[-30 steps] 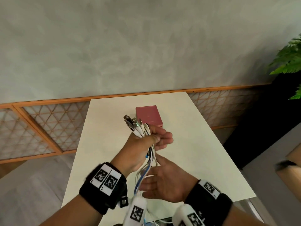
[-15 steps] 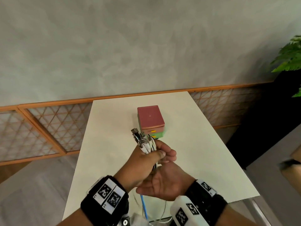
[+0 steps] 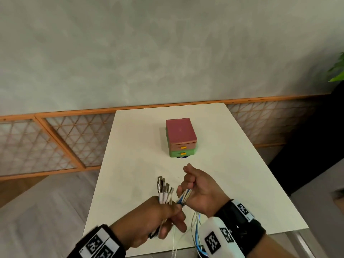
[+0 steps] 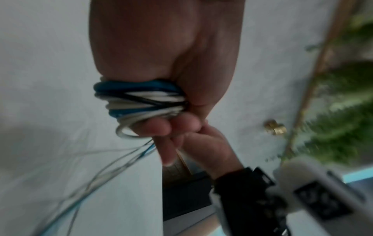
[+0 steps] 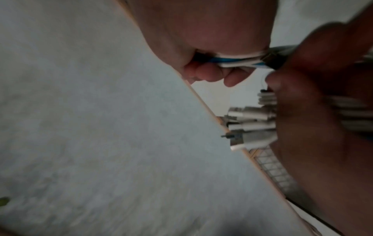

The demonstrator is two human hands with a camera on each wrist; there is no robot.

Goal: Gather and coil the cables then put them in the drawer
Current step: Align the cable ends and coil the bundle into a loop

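A bundle of white, blue and black cables [image 3: 184, 197] runs between my two hands above the near part of the white table [image 3: 232, 164]. My left hand [image 3: 167, 211] grips the bundle just below the plug ends [image 3: 164, 189], which stick up from the fist. The right hand [image 3: 193, 185], just to its right, is curled round the strands [image 5: 232, 61]. In the left wrist view the cables [image 4: 139, 102] loop round the left hand's fingers [image 4: 161, 127]. Loose strands [image 3: 196, 229] hang past the table's front edge. The small drawer unit [image 3: 181, 136], red over green, stands shut further back.
An orange-framed lattice panel [image 3: 55, 144] runs along the grey wall behind the table. A green plant [image 3: 337, 71] shows at the far right. Grey floor lies on both sides of the table.
Both hands have come down toward the near table edge. The right hand has left its place under the left hand, risen beside it and closed round the strands. The drawer unit now shows fully.
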